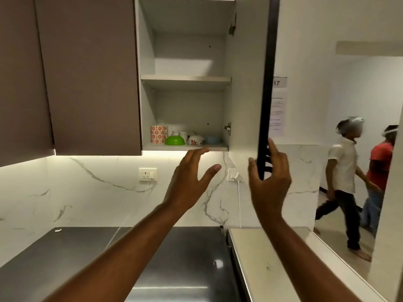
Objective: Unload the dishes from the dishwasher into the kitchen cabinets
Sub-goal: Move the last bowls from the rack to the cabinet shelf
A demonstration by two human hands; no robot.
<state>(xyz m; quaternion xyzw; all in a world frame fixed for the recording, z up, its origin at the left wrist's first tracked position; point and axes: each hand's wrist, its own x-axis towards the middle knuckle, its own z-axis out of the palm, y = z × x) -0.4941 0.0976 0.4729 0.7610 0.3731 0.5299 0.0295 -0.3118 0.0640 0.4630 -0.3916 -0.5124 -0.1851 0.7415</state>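
An upper kitchen cabinet (185, 79) stands open in front of me. Its dark-edged door (267, 88) swings out to the right, and my right hand (269, 182) grips the door's lower edge. My left hand (192, 182) is raised just below the cabinet's bottom shelf, fingers spread and holding nothing. On that bottom shelf sit a floral container (158, 134), a green bowl (175, 140) turned upside down, a flowered white bowl (195, 140), a pale blue bowl (212, 139) and some white cups (182, 134). The upper shelves hold nothing. The dishwasher is out of view.
Closed brown cabinet doors (87, 73) fill the left. Below lies a dark steel countertop (174, 258) against a marble backsplash with two wall sockets (147, 174). A pale ledge (261, 258) runs along the right. Two people (342, 182) walk past on the far right.
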